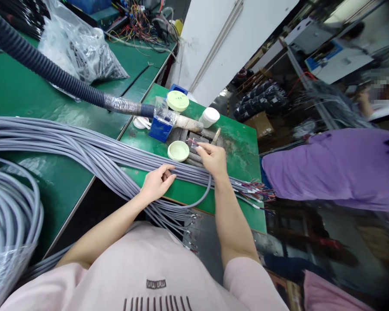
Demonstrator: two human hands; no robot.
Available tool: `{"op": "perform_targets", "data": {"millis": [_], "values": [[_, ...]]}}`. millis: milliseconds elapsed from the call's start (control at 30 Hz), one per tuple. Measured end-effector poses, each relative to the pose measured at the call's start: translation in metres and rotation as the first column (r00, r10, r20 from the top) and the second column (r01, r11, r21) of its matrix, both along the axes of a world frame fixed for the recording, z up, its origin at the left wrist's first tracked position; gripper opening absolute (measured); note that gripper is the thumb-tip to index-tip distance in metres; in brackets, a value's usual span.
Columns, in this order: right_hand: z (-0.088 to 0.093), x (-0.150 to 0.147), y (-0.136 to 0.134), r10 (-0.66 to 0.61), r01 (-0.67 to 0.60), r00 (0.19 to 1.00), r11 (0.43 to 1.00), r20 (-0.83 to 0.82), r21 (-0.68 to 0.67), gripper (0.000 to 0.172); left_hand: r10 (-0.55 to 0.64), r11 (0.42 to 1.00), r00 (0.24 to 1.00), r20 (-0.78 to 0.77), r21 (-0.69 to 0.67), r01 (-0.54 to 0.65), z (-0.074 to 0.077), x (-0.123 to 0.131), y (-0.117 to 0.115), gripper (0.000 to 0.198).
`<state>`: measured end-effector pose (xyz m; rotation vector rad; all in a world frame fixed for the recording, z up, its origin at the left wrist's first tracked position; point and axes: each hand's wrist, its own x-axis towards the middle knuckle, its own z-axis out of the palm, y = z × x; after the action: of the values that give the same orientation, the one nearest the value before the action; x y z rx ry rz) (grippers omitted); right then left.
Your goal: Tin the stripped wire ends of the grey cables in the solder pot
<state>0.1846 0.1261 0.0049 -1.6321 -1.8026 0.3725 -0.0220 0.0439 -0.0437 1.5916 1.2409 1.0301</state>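
A thick bundle of grey cables [84, 149] runs across the green bench from the left and ends in stripped coloured wire tips [257, 190] at the right. My left hand [157, 181] rests on the bundle, fingers curled in a pinch around one cable. My right hand [214, 159] is farther out, fingers pinched on the end of a single grey cable [204, 196] that loops back under my wrist; its tip sits over a dark metal fixture [191, 140]. A shallow pale green dish [178, 150] lies just left of that hand.
A black corrugated hose [52, 73] crosses to a blue box [162, 125]. Another green lid [177, 100] and a white jar [210, 116] stand behind. A plastic bag of parts [84, 52] lies at back left, coiled cable [9, 216] at left. A person in purple [330, 168] is at right.
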Motion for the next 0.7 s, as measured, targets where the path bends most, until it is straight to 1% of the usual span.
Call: {"op": "perform_targets", "data": {"millis": [67,133,233,300,400,533,700], "values": [[-0.003,0.016,0.004,-0.120,0.121,0.993,0.992,-0.008,0.047,0.032,0.000,1.000,1.000,-0.002,-0.002,0.000,0.000,0.000,0.000,0.024],[-0.011,0.030,0.009,-0.212,0.212,0.977,0.976,0.002,0.045,0.033,0.005,1.000,1.000,-0.002,-0.008,-0.005,0.000,0.000,0.001,0.023],[-0.023,0.039,0.017,-0.284,0.286,0.955,0.958,0.083,-0.001,0.032,0.013,1.000,1.000,0.000,-0.009,-0.013,-0.001,0.001,0.002,0.023],[-0.030,0.041,0.021,-0.306,0.311,0.941,0.950,0.141,-0.014,0.031,0.014,1.000,1.000,-0.001,-0.003,-0.014,-0.002,0.001,0.002,0.023],[-0.034,0.040,0.023,-0.314,0.322,0.932,0.946,0.180,-0.022,0.032,0.009,1.000,1.000,0.003,-0.003,-0.009,-0.004,0.001,0.002,0.024],[-0.036,0.041,0.024,-0.306,0.320,0.931,0.947,0.200,-0.041,0.031,0.010,1.000,1.000,0.012,0.003,-0.010,-0.005,0.001,0.002,0.024],[-0.037,0.041,0.025,-0.300,0.316,0.936,0.947,0.186,-0.065,0.030,0.008,1.000,1.000,0.019,0.006,-0.008,-0.006,0.001,0.002,0.024]]}}
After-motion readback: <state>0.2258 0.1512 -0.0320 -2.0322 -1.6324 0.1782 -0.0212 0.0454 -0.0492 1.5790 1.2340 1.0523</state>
